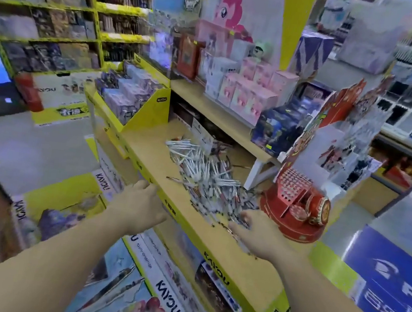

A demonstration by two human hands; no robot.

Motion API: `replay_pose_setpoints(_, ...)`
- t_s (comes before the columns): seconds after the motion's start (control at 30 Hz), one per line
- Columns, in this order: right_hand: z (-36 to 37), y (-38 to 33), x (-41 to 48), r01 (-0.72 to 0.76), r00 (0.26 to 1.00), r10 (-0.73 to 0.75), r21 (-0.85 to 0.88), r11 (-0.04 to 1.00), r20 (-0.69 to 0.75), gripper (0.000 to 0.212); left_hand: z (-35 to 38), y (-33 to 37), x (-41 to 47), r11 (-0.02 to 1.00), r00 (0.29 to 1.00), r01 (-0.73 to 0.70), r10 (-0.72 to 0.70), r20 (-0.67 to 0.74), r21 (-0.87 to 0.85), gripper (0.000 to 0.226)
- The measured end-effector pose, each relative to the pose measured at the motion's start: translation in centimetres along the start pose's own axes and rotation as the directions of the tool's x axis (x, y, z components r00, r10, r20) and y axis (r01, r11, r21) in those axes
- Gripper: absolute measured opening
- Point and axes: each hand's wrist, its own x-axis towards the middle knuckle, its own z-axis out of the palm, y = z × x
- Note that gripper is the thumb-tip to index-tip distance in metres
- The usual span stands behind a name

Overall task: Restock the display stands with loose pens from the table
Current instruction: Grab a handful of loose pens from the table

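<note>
One wide-angle camera on the person's head looks forward and steeply down from standing height, close over a wooden table (152,153) that runs aslant from lower right to upper left, the frame tilted. Both forearms enter from the bottom edge, the left hand (140,203) and right hand (261,233) near centre. Shop shelves (47,14) bend away behind, and everything is blurred

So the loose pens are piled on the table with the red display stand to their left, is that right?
No. In the head view the red display stand stands to the right of the loose pens, which are piled on the table.
</note>
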Motion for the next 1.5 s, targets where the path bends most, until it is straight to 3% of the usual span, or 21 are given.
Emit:
replay_pose_setpoints(0.53,4.5,1.1,26.0,-0.188,0.977,0.148,0.299,0.935,0.153,0.074,1.0,-3.9,26.6,0.999,0.981,-0.028,0.035,0.191,-0.036,0.088)
replay_pose_setpoints(0.83,7.5,0.3,32.8,-0.342,0.938,0.296,0.355,0.87,0.179,0.075,2.8,-4.9,39.0,0.992,0.941,-0.126,0.127,0.313,-0.025,0.085)
replay_pose_setpoints(0.93,8.2,-0.4,34.2,-0.422,0.906,0.396,0.385,0.821,0.147,0.062,4.0,-6.3,43.5,0.985,0.924,-0.165,0.171,0.342,-0.047,0.084)
replay_pose_setpoints(1.07,9.0,-2.7,35.6,-0.552,0.808,0.588,0.396,0.734,0.037,0.047,4.8,-8.6,50.2,0.961,0.901,-0.267,0.273,0.338,-0.065,0.084)
replay_pose_setpoints(1.2,10.4,-7.0,36.1,-0.649,0.719,0.69,0.438,0.622,0.084,0.057,4.1,-9.7,54.6,0.911,0.865,-0.412,0.399,0.304,-0.024,0.075)
replay_pose_setpoints(1.3,11.5,-8.5,36.6,-0.697,0.643,0.762,0.466,0.544,0.073,0.06,3.8,-9.4,57.1,0.898,0.855,-0.435,0.434,0.285,-0.062,0.076)
replay_pose_setpoints(1.5,11.1,-5.2,39.8,-0.771,0.396,0.916,0.518,0.371,-0.066,0.065,4.7,-10.0,61.0,0.907,0.84,-0.42,0.392,0.374,-0.008,0.085)
